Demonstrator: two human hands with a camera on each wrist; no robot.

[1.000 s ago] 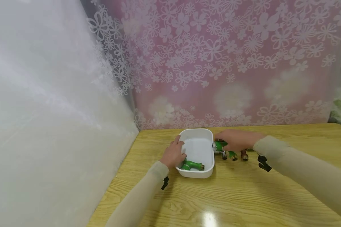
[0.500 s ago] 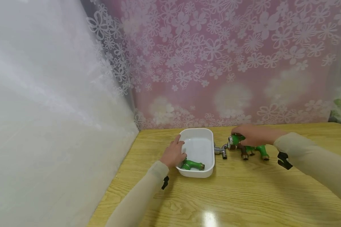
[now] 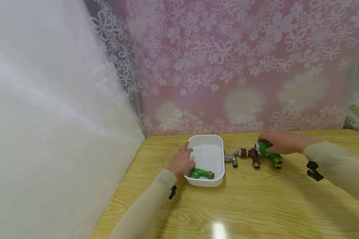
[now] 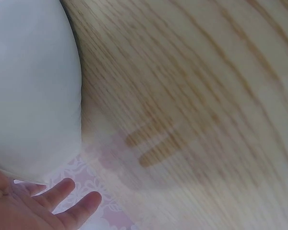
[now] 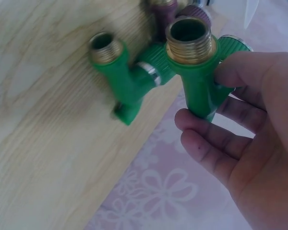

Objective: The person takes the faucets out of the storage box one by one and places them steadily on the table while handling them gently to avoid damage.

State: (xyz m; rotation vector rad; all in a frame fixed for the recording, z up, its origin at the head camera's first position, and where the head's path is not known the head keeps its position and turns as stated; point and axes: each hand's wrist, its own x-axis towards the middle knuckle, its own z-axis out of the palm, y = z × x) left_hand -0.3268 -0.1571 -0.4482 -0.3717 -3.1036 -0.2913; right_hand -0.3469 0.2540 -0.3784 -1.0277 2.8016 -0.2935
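A green tap with a brass threaded end is held in my right hand, pinched between thumb and fingers. In the right wrist view the tap hangs above the table, threaded opening towards the camera. Close beside it lies a second green tap. To the left of these are a dark red-brown tap and a chrome tap, which sits close against a white basin. My left hand rests over the basin's left rim, fingers loosely extended. Inside the basin lies another green tap, partly hidden by that hand.
The wooden table spreads in front of the basin and taps. Behind its far edge hangs a pink flowered curtain. A pale sheet slopes down along the left side.
My right hand has moved to the right, carrying the green tap away from the basin's side past the chrome and red-brown taps. The left hand stays on the rim.
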